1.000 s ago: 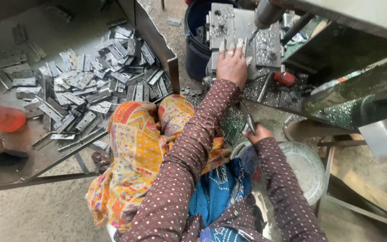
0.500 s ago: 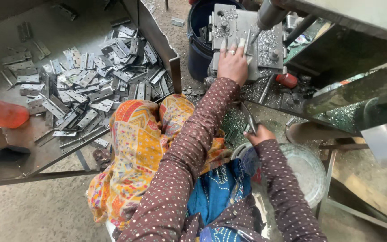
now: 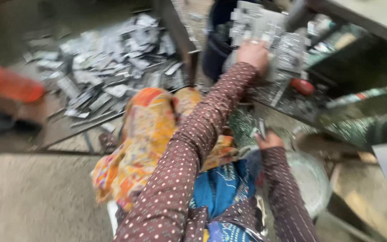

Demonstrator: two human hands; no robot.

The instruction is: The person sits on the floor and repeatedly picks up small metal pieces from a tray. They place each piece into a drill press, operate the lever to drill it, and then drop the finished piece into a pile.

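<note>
My left hand [image 3: 252, 54] reaches forward and rests on a grey metal press fixture [image 3: 265, 27] at the top centre; blur hides whether its fingers grip anything. My right hand [image 3: 269, 140] stays close to my lap, closed around a small thin metal strip [image 3: 262, 127] that sticks up from the fingers. Both arms wear brown dotted sleeves. An orange patterned cloth [image 3: 148, 134] and blue fabric cover my lap.
A rusty metal tray [image 3: 182, 40] on the left holds several flat grey metal pieces [image 3: 108, 67]. A dark blue bucket [image 3: 216, 54] stands beside the fixture. A red-handled part [image 3: 302, 86] lies on the machine bed. A round metal bowl [image 3: 312, 179] sits at my right.
The view has swung and gone blurry. My left hand stays on the fixture, and my right hand stays by my lap with the strip.
</note>
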